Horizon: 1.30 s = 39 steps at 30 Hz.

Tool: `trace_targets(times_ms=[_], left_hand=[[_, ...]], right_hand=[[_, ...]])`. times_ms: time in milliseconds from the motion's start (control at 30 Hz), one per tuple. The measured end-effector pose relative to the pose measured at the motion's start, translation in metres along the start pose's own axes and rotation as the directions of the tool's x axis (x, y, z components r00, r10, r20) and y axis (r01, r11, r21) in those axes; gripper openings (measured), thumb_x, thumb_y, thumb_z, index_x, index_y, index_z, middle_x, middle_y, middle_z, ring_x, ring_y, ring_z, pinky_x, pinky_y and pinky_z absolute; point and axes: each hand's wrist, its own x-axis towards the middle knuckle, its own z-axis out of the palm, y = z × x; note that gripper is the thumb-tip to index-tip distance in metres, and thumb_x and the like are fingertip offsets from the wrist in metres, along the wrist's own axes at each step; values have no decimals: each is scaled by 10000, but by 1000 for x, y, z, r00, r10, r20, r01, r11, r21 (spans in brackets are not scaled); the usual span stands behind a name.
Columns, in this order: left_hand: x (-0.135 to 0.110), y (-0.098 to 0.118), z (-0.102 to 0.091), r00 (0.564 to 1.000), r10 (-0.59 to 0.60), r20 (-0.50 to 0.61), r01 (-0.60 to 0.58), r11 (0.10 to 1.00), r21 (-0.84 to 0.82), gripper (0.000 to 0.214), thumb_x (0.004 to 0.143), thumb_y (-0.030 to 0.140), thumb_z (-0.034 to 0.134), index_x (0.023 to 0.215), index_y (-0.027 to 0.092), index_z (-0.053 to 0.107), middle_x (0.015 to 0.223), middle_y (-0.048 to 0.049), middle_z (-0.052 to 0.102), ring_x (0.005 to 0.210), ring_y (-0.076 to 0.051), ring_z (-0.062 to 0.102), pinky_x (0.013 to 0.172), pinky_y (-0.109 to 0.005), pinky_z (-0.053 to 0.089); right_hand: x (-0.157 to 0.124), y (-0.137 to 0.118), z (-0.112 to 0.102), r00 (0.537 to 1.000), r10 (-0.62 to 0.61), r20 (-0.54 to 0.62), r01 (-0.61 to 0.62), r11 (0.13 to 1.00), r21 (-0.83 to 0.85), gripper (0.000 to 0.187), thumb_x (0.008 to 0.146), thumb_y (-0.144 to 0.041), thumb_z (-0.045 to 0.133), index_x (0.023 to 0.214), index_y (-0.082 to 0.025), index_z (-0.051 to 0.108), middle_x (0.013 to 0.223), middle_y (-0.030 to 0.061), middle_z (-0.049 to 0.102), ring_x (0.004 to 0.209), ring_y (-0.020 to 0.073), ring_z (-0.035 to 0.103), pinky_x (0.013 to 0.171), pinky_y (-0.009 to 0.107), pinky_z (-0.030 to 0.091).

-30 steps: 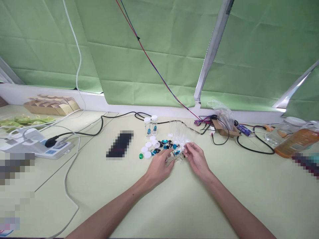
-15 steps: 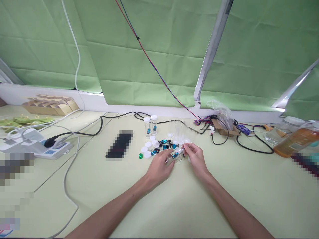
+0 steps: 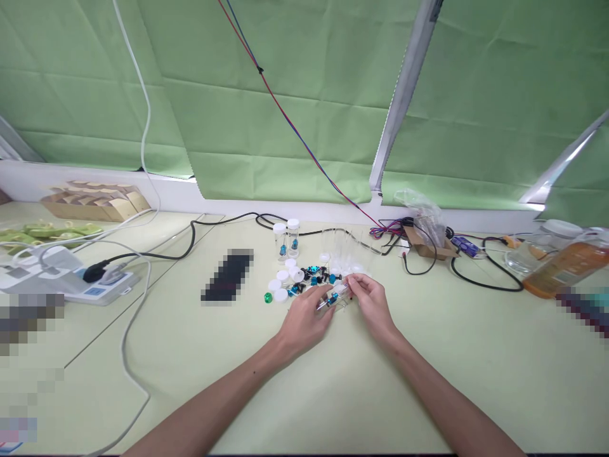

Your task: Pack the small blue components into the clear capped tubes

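My left hand (image 3: 304,318) is closed around a small clear vial (image 3: 333,298) that lies tilted and has a blue part inside. My right hand (image 3: 372,303) pinches the vial's open upper end, fingers closed; what they hold is too small to make out. Just beyond the hands lies a pile of small blue and black parts (image 3: 314,275) with several white caps (image 3: 284,280) and a green cap (image 3: 269,297). Two capped vials (image 3: 287,238) stand upright behind the pile, each with a blue part. Empty clear vials (image 3: 343,251) stand to their right.
A pixelated dark object (image 3: 228,275) lies left of the pile. A power strip (image 3: 71,277) with cables sits at far left. A cardboard box with a plastic bag (image 3: 425,236), black cable loops, a jar (image 3: 535,250) and an orange bottle (image 3: 566,269) stand at right.
My right hand has come in from beside the vial and closed on its upper end. The left hand kept its hold with only a slight shift.
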Motion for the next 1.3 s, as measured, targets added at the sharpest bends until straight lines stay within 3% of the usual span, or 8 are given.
trace_targets(times_ms=[267,733,1000,1300], left_hand=[[-1,-1,1,1000,16,-14,-16,1000,-12,363,849,212,584,1211,216,585,1015,-57,680,809,-176,626,711,-300,518],[-1,-2,1,1000,2,-7,-2,1000,-23,357,850,221,581,1207,220,582,1061,-65,681,844,-191,630,739,-320,519],[-1,-1,1,1000,0,-24,-1,1000,-21,357,840,221,593,1197,219,589,1008,-59,700,812,-184,636,728,-312,525],[1,-3,2,999,0,-41,-1,1000,-23,341,853,256,581,1190,203,592,1004,-67,700,774,-177,637,684,-310,533]], right_hand=[[-1,0,1,999,34,13,-34,999,4,282,818,-446,665,873,-169,683,886,85,727,768,195,652,717,309,498],[-1,-1,4,999,42,14,-42,999,-16,282,815,-445,663,849,-166,682,881,87,736,722,179,643,681,299,497],[1,10,4,1000,-2,-19,3,1000,8,384,847,-542,600,870,-166,675,848,83,716,759,212,655,646,313,511],[1,5,4,996,-55,-63,55,998,-3,413,839,-588,584,897,-184,650,835,81,715,717,212,661,604,305,496]])
